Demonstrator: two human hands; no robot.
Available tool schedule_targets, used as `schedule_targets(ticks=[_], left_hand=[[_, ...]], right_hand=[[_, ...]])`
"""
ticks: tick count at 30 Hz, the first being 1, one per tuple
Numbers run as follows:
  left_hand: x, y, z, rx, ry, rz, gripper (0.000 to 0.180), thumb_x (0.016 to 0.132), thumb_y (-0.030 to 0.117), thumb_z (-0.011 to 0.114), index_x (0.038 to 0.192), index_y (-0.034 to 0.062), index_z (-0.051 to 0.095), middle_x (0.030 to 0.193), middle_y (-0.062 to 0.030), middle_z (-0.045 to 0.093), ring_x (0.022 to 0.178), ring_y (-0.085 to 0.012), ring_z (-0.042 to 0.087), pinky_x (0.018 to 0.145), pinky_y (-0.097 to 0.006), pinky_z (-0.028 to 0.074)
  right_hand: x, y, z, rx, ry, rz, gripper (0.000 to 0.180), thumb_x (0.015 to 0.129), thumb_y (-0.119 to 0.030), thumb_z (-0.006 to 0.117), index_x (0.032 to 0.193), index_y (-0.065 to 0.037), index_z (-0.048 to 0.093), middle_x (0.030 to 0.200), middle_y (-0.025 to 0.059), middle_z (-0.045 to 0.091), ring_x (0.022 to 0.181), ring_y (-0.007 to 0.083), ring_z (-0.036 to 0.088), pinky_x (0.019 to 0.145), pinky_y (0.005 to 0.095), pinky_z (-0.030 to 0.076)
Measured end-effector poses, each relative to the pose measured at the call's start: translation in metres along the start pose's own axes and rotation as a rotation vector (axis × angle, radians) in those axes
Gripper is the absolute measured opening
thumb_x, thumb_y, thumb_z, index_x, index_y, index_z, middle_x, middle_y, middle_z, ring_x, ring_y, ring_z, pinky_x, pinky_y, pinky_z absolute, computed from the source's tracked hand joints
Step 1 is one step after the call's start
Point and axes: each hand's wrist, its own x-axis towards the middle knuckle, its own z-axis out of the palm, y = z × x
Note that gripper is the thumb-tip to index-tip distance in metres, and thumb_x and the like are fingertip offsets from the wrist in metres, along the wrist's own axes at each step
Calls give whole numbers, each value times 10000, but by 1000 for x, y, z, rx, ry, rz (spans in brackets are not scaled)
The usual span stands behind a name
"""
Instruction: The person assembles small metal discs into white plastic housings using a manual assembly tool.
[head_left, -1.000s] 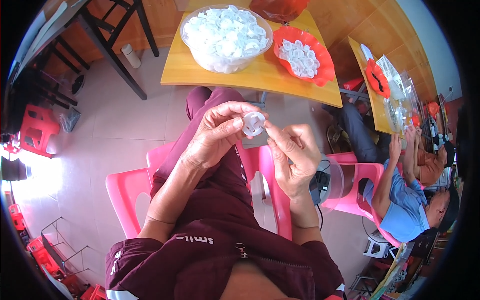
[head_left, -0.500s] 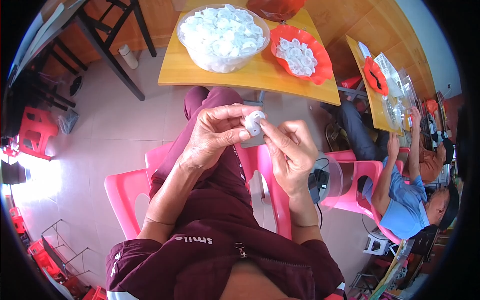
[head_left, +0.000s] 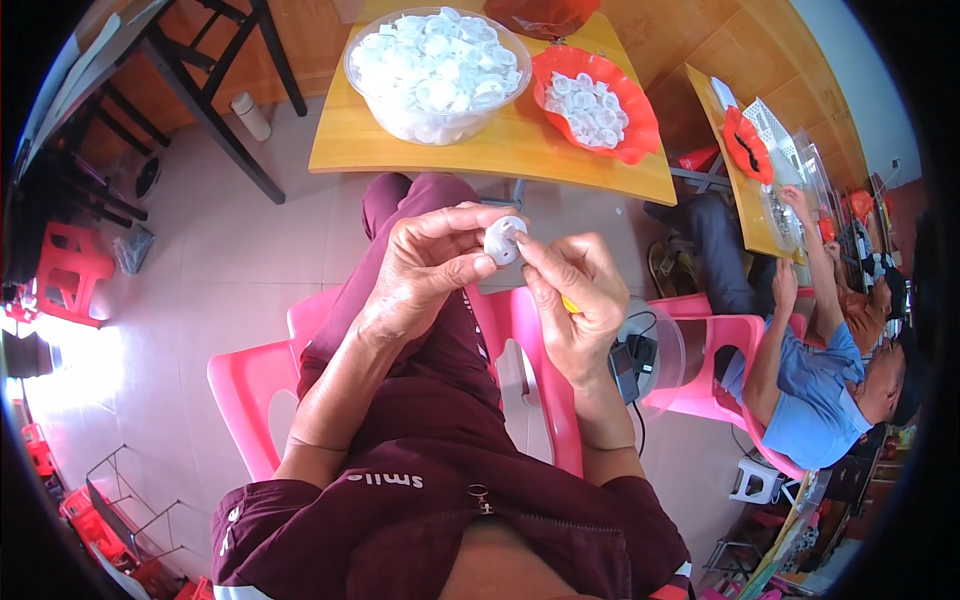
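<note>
Holding white disc (head_left: pixel 499 245), wearing lettered garment (head_left: pixel 410 530)

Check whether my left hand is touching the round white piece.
Touching. The head view shows the left hand pinching the round white piece at its edge between thumb and fingers.

Both hands (head_left: pixel 425 268) (head_left: pixel 582 290) close together, fingers (head_left: pixel 462 219) bent, forearms (head_left: pixel 338 412) angled inward.

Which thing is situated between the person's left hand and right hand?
In the head view, a small white round piece lies there: the left hand pinches it, and the right hand is at its right side.
</note>
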Motion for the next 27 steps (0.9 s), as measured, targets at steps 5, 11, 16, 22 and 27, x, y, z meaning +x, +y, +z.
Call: schedule_targets(ticks=[5, 11, 16, 22, 27], left_hand=[[1, -2, -2, 17, -22, 36, 345, 778, 17, 655, 1114, -5, 580, 1086, -99, 581, 998, -164, 556, 901, -314, 453], [1, -1, -3, 21, -20, 36, 350, 773, 2, 653, 1115, -4, 581, 1099, -104, 574, 1006, -167, 551, 909, -313, 447], [-1, 0, -2, 49, 5, 10, 360, 778, -1, 646, 1128, -26, 567, 1070, -94, 577, 995, -159, 549, 901, -303, 450], [-1, 1, 2, 109, 30, -1, 364, 796, 6, 631, 1149, -35, 553, 1050, -90, 573, 989, -156, 541, 897, -299, 444], [-3, -3, 3, 151, 43, 10, 366, 812, 17, 617, 1166, -36, 542, 1064, -93, 563, 995, -157, 533, 902, -300, 434]], right_hand=[[1, 1, 4, 26, 35, -17, 383, 716, 92, 622, 1046, -96, 670, 716, 27, 446, 566, 100, 437, 504, 222, 373], [2, 3, 5, 13, 27, -25, 382, 717, 89, 631, 1046, -101, 671, 708, 24, 448, 564, 100, 438, 504, 222, 374], [1, 8, 7, 12, 42, -57, 385, 708, 82, 649, 1042, -107, 673, 704, 24, 447, 544, 98, 431, 486, 225, 367], [1, 8, 7, 11, 44, -46, 378, 715, 77, 647, 1049, -100, 669, 691, 30, 438, 544, 102, 431, 486, 227, 364], [2, 6, 0, 76, -47, 36, 287, 775, 60, 605, 1035, -46, 662, 757, 38, 488, 633, 96, 477, 559, 205, 397]])
